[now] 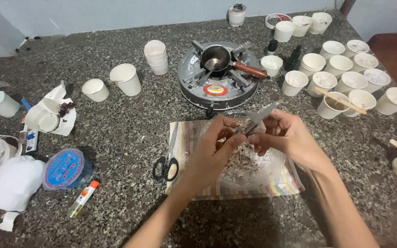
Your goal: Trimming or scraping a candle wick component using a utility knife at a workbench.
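Scissors left of bowl, stove behind both.

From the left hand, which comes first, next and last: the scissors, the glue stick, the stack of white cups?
Measured from the left hand in the head view:
1. Scissors, just to its left on the striped cloth's edge.
2. Stack of white cups, up and left, beside the round burner.
3. Glue stick, far lower left.

Home craft bench, burner, paper cups
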